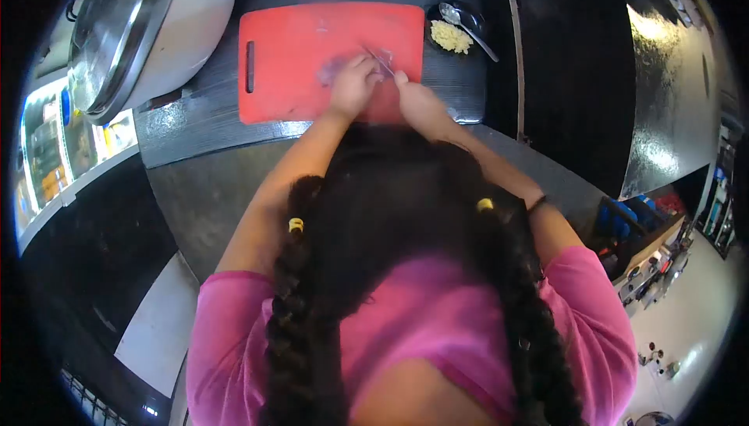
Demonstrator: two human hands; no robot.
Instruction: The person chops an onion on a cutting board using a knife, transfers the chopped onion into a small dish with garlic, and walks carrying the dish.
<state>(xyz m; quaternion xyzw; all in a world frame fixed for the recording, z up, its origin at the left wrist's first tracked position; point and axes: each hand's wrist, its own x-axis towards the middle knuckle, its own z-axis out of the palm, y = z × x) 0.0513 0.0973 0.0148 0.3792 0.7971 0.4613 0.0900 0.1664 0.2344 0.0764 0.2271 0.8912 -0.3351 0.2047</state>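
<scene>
On a red cutting board (289,51), my left hand (355,86) presses with bent fingers on a purplish piece of food (331,72), which is blurred and partly covered by the hand. Just to its right, my right hand (417,101) is closed around a knife (380,59), its blade pointing up and to the left, close to my left fingertips. The knife's handle is hidden in my right hand. Right of the board, a dark plate holds chopped pale yellow food (451,37) with a metal spoon (472,33) resting across it.
A large white container (199,28) with a metal-rimmed lid (117,36) stands left of the board. The dark worktop (187,126) has its front edge just below the board. A dark panel (569,59) lies at the right, and lit shelves (58,153) are at the far left.
</scene>
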